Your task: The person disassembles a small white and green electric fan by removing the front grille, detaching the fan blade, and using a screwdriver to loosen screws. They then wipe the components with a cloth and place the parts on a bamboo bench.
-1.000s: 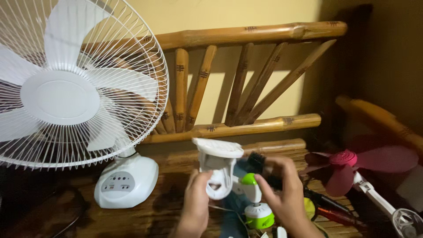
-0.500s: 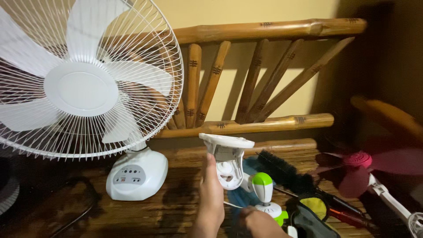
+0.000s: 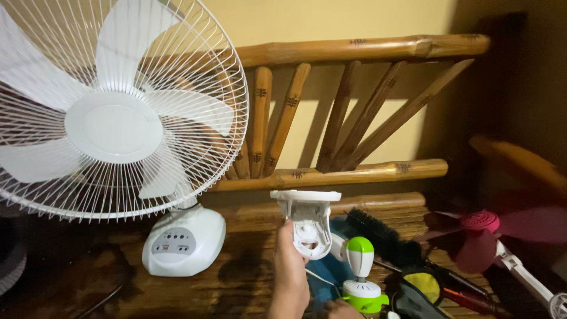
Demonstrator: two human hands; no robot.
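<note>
- Left hand [image 3: 289, 272] rises from bottom edge, fingers wrapped round white fan base [image 3: 307, 221], held upright, flat plate on top.
- Right hand [image 3: 339, 308] mostly cut off at bottom edge; grip can't be told.
- White-and-green motor part [image 3: 360, 274] just right of base, above right hand.
- Black brush [image 3: 381, 236] behind; white table fan [image 3: 118, 130] left; pink fan [image 3: 481, 233] right, on bamboo bench [image 3: 354, 171].

warm, dim indoor light, brightest on the white desk fan [image 3: 112, 124] and the yellow wall behind it. the bamboo backrest [image 3: 354, 106] to the fan's right throws slanted slat shadows on that wall. far right of the fan the corner sinks into deep shadow, where a pink fan [image 3: 481, 227] looks murky and soft. the worktop [image 3: 195, 289] below the fan is dark. no glare.
</note>
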